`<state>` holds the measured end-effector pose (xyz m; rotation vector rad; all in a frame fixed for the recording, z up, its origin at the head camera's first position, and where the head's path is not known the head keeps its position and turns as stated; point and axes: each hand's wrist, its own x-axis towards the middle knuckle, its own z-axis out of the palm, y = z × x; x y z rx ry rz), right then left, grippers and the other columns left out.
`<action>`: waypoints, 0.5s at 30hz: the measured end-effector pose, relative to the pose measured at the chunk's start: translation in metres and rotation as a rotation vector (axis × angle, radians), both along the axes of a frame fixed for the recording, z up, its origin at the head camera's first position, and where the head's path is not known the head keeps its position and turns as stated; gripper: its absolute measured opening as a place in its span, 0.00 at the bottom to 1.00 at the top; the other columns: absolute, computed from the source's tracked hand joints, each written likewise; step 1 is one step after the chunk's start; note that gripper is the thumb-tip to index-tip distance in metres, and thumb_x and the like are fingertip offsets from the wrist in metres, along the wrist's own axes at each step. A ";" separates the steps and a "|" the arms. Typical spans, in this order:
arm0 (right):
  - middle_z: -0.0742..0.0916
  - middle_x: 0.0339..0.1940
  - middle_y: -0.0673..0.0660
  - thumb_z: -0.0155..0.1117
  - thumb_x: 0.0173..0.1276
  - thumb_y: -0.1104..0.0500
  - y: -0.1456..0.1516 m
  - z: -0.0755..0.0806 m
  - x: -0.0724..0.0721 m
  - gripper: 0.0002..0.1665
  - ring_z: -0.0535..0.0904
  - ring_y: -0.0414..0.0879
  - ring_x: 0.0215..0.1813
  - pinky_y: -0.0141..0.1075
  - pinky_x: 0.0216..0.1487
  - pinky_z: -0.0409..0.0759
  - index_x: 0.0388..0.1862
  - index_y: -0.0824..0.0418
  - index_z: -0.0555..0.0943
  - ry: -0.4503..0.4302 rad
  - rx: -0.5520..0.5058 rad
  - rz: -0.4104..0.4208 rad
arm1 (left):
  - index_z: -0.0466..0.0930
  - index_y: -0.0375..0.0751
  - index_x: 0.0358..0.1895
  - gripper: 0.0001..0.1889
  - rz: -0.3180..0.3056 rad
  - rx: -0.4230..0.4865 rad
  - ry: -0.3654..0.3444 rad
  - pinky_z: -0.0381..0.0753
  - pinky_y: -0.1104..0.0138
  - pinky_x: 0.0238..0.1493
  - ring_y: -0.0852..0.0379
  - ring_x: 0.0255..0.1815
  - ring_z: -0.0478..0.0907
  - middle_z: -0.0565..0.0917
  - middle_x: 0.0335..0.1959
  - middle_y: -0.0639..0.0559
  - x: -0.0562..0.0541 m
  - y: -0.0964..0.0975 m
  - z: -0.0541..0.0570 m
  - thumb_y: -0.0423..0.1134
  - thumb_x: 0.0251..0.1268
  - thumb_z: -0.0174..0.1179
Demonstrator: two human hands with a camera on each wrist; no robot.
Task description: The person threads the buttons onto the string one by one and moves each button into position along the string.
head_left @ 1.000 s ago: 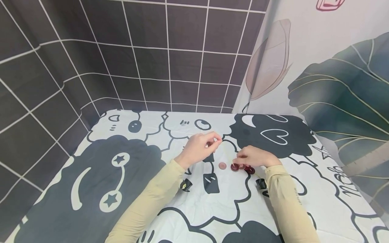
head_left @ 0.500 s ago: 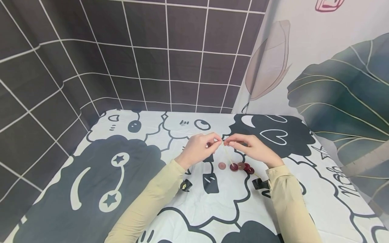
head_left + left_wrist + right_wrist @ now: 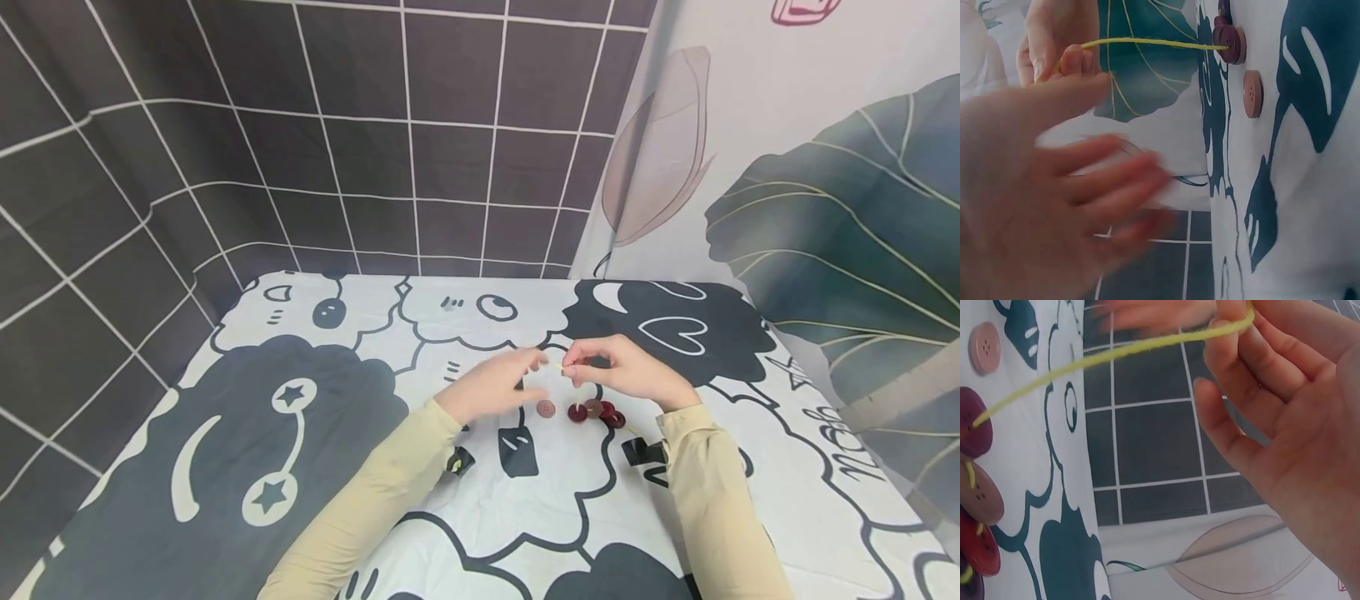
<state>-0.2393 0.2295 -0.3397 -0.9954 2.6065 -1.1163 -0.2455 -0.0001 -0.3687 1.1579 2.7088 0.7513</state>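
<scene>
My right hand point(image 3: 621, 368) pinches a yellow yarn point(image 3: 1129, 348) between thumb and fingertips above the cloth. The yarn runs down from there to a hole in a maroon button point(image 3: 1232, 45). A brown button point(image 3: 982, 494), a red button point(image 3: 979, 545) and a dark one behind them sit in a row on the same yarn. Blurred by motion, my left hand point(image 3: 491, 385) is just left of the right hand, thumb and fingers spread, holding nothing. Below it on the cloth lies a loose pink button point(image 3: 545, 408), apart from the row.
A white cloth point(image 3: 525, 517) with black cartoon drawings covers the table. Dark grid-patterned fabric point(image 3: 450, 158) hangs behind it, and a leaf-print curtain point(image 3: 840, 233) at the right. A black strap piece point(image 3: 460, 460) shows by the left wrist, another point(image 3: 636, 451) by the right.
My right hand rose from the button row to the left fingertips, then drew slightly right with the yarn. My left hand let the yarn go and spread its fingers.
</scene>
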 end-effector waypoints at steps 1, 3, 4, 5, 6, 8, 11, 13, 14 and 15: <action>0.84 0.25 0.50 0.63 0.67 0.62 0.001 0.000 0.000 0.03 0.80 0.45 0.32 0.31 0.38 0.75 0.36 0.56 0.82 0.002 0.001 0.017 | 0.69 0.43 0.65 0.26 -0.034 -0.089 -0.034 0.73 0.64 0.63 0.54 0.61 0.76 0.77 0.62 0.47 0.001 0.001 -0.003 0.48 0.68 0.58; 0.84 0.24 0.50 0.62 0.67 0.63 0.002 0.001 0.000 0.03 0.80 0.45 0.32 0.31 0.37 0.76 0.36 0.55 0.82 0.000 0.004 0.043 | 0.66 0.44 0.70 0.30 -0.119 -0.225 -0.065 0.65 0.62 0.72 0.53 0.71 0.67 0.68 0.71 0.47 0.003 0.003 -0.010 0.49 0.68 0.58; 0.84 0.24 0.51 0.62 0.67 0.63 0.002 0.001 0.000 0.03 0.80 0.44 0.31 0.32 0.36 0.76 0.36 0.55 0.82 -0.001 0.002 0.053 | 0.65 0.46 0.70 0.30 -0.158 -0.273 -0.065 0.62 0.61 0.74 0.53 0.74 0.63 0.65 0.74 0.48 0.004 0.004 -0.014 0.50 0.68 0.58; 0.84 0.24 0.51 0.62 0.67 0.63 0.003 0.001 0.000 0.03 0.79 0.43 0.31 0.32 0.35 0.76 0.36 0.55 0.82 -0.001 0.003 0.062 | 0.65 0.47 0.71 0.30 -0.195 -0.306 -0.057 0.59 0.61 0.75 0.54 0.76 0.60 0.63 0.75 0.49 0.005 0.006 -0.017 0.49 0.68 0.58; 0.84 0.24 0.52 0.62 0.67 0.63 0.003 0.001 0.000 0.03 0.79 0.41 0.31 0.32 0.34 0.77 0.36 0.56 0.82 -0.003 0.005 0.067 | 0.65 0.49 0.71 0.30 -0.218 -0.326 -0.054 0.58 0.60 0.76 0.54 0.77 0.58 0.61 0.76 0.50 0.007 0.008 -0.020 0.50 0.68 0.58; 0.84 0.24 0.54 0.62 0.67 0.64 0.004 0.002 0.000 0.03 0.79 0.38 0.30 0.31 0.34 0.77 0.37 0.57 0.82 -0.008 0.010 0.069 | 0.67 0.50 0.70 0.28 -0.248 -0.357 -0.045 0.58 0.61 0.76 0.55 0.77 0.57 0.62 0.76 0.53 0.009 0.011 -0.024 0.49 0.68 0.57; 0.83 0.23 0.51 0.62 0.67 0.63 0.005 0.002 0.001 0.03 0.79 0.36 0.30 0.31 0.34 0.78 0.36 0.57 0.82 -0.013 0.019 0.066 | 0.73 0.47 0.65 0.23 -0.263 -0.379 -0.001 0.60 0.66 0.75 0.57 0.75 0.63 0.68 0.72 0.54 0.011 0.014 -0.027 0.46 0.68 0.58; 0.83 0.22 0.50 0.62 0.67 0.63 0.006 0.002 0.001 0.03 0.79 0.37 0.29 0.31 0.34 0.78 0.36 0.56 0.82 -0.023 0.025 0.067 | 0.77 0.46 0.62 0.20 -0.262 -0.366 0.018 0.62 0.68 0.73 0.57 0.71 0.67 0.73 0.68 0.54 0.011 0.015 -0.028 0.41 0.68 0.58; 0.83 0.22 0.51 0.62 0.68 0.63 0.006 0.003 0.001 0.03 0.79 0.38 0.29 0.31 0.34 0.78 0.36 0.56 0.82 -0.030 0.030 0.071 | 0.78 0.46 0.60 0.18 -0.261 -0.350 0.033 0.64 0.69 0.71 0.57 0.69 0.70 0.75 0.66 0.54 0.011 0.016 -0.028 0.39 0.67 0.59; 0.82 0.22 0.52 0.62 0.68 0.63 0.007 0.003 0.001 0.03 0.79 0.40 0.29 0.31 0.34 0.77 0.36 0.57 0.82 -0.035 0.035 0.079 | 0.80 0.46 0.58 0.17 -0.261 -0.332 0.049 0.66 0.70 0.70 0.57 0.66 0.72 0.78 0.63 0.54 0.010 0.016 -0.029 0.37 0.67 0.58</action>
